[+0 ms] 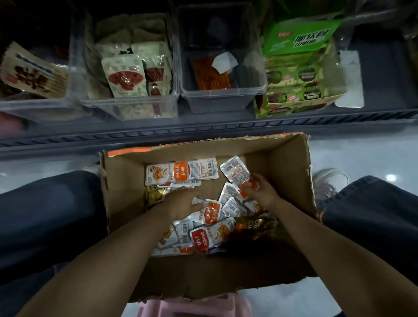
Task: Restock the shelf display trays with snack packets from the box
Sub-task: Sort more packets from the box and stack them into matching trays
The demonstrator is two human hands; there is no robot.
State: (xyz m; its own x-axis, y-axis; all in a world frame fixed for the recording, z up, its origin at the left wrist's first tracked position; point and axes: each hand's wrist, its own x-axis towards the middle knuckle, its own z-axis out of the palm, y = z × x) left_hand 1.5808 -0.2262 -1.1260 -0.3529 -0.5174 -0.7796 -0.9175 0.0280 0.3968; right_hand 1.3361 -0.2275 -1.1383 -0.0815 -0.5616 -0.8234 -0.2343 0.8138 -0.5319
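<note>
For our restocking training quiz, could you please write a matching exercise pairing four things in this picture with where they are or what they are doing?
Things:
1 right hand
2 left hand
3 green carton
4 pink stool

Places or states:
A on the shelf, right of the clear trays
B below the near edge of the cardboard box
C on the loose packets
D gripping a packet stack

Pairs: 1-D, 2-C, 3-A, 4-B.

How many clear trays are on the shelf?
3: left tray, cut off by the frame; middle tray, holding red-and-white packets; right tray, nearly empty, beside the green carton. Others may lie out of view.
</note>
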